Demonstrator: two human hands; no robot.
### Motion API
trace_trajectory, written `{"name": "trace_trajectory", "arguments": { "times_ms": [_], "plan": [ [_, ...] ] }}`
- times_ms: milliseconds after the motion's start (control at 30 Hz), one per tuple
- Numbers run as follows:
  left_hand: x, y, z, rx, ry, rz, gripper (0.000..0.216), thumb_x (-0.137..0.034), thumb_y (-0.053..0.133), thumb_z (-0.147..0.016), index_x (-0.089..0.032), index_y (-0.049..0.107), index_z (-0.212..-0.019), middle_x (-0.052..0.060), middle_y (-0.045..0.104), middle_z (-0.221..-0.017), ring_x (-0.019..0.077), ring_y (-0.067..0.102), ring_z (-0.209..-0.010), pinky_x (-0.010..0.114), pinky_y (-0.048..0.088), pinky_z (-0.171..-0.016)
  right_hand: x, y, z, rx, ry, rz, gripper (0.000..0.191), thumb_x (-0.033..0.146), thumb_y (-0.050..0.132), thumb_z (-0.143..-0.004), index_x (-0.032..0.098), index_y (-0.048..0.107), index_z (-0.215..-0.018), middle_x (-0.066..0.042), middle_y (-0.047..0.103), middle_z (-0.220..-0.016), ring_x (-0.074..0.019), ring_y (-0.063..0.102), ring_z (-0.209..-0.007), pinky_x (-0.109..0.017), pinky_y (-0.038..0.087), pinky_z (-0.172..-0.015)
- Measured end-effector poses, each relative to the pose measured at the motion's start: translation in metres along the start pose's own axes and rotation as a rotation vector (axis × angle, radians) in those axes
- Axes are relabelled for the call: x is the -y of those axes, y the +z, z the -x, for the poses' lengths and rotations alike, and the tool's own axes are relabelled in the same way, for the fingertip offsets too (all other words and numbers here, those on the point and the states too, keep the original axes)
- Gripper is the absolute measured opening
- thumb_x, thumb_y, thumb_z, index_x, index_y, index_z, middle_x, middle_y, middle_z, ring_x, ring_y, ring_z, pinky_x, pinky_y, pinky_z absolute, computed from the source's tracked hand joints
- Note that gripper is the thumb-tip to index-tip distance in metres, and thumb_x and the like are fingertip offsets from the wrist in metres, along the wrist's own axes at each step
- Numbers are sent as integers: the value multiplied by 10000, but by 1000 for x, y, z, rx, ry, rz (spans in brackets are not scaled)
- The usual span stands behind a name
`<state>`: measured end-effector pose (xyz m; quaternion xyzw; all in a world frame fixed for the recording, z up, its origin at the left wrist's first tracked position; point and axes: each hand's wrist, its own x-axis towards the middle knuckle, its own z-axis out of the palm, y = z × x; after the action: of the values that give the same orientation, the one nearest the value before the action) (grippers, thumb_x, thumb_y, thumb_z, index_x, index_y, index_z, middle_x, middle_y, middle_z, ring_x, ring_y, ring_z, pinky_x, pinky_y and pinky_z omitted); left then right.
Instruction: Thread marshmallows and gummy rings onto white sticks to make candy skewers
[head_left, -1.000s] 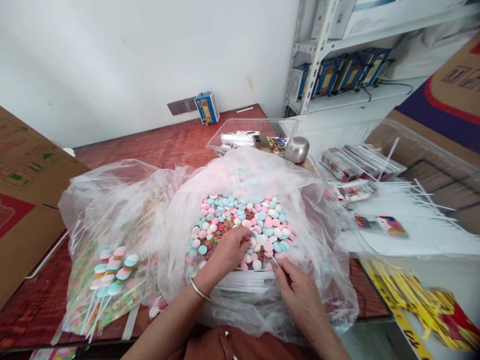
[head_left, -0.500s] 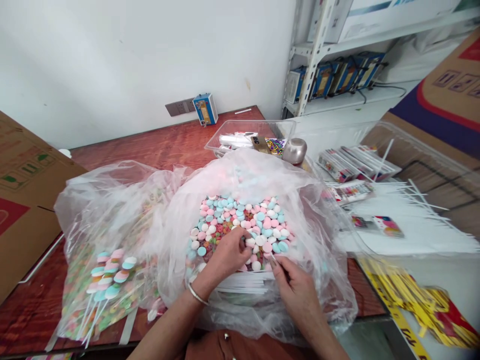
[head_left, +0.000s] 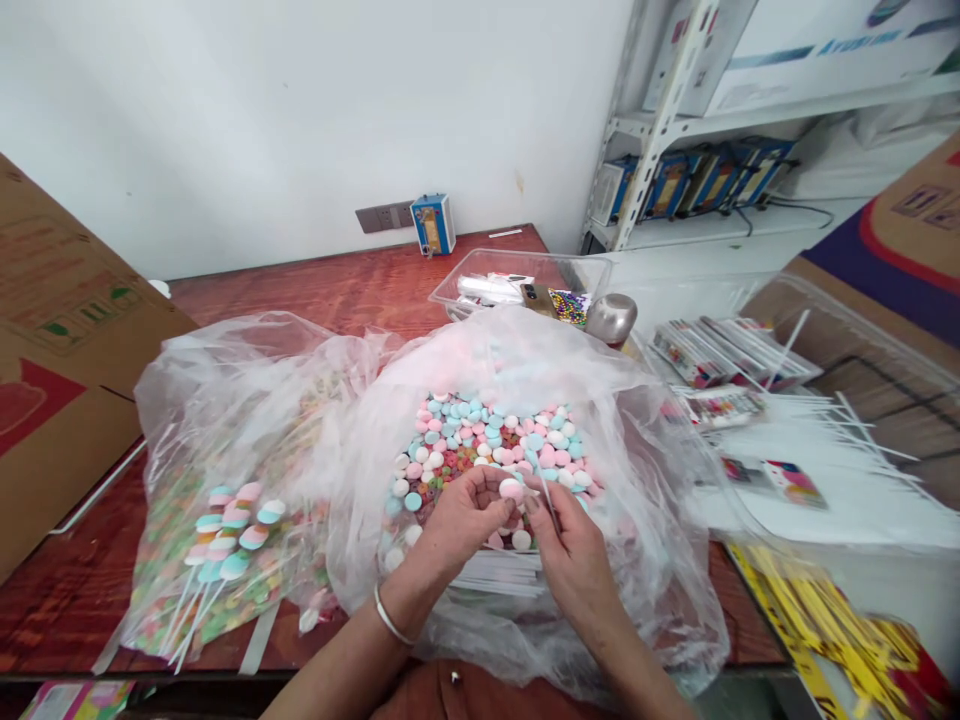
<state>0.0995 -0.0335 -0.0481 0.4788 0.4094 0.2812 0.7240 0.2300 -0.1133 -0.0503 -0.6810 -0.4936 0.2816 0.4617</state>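
My left hand (head_left: 466,512) pinches a round pink-and-white marshmallow (head_left: 511,489) above the open bag. Close beside it, my right hand (head_left: 571,545) grips a thin white stick (head_left: 547,482), held up at a slant. The marshmallow is near my right fingertips; whether it touches the stick I cannot tell. Beneath both hands lies a heap of pink, blue and white marshmallows (head_left: 457,410) with ring-shaped candies (head_left: 459,462) among them, inside a clear plastic bag (head_left: 645,470). A bundle of white sticks (head_left: 499,574) rests at the bag's near side.
Several finished marshmallow skewers (head_left: 225,545) lie on another plastic bag (head_left: 187,390) of candy rings at left. A cardboard box (head_left: 67,350) stands beyond it. Behind are a clear tray (head_left: 442,290) and a metal cup (head_left: 611,318). More white sticks (head_left: 840,470) fill a bin at right.
My left hand has come up from the heap with a marshmallow and turned toward my right hand. The stick in my right hand now points upward. The whole view has shifted slightly.
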Motion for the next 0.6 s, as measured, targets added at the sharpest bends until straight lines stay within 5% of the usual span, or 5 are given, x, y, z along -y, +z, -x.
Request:
{"name": "trace_trajectory", "arguments": {
  "times_ms": [267, 467, 600],
  "plan": [
    [1, -8, -12, -251, 108, 24, 349, -286, 751, -663, -159, 559, -926, -31, 625, -705, 104, 612, -592, 236, 509, -593, 1, -7, 29, 271, 1, 58, 442, 373, 351, -968, 168, 632, -1240, -108, 742, -1053, -229, 697, -917, -278, 531, -763],
    [0, -6, -9, -203, 154, -28, 304, -253, 715, -702, -162, 562, -948, -6, 661, -778, 111, 636, -665, 239, 532, -635, 15, -5, 29, 307, 106, -110, 425, 400, 376, -964, 196, 675, -1185, 12, 627, -572, -167, 557, -488, -237, 486, -526],
    [0, -4, -7, -200, 158, -54, 300, -272, 727, -702, -166, 566, -932, 14, 680, -813, 124, 652, -697, 256, 546, -668, 13, -4, 26, 258, 106, -113, 398, 401, 380, -949, 217, 713, -1066, 49, 497, -447, -146, 440, -388, -223, 410, -426]
  ]
}}
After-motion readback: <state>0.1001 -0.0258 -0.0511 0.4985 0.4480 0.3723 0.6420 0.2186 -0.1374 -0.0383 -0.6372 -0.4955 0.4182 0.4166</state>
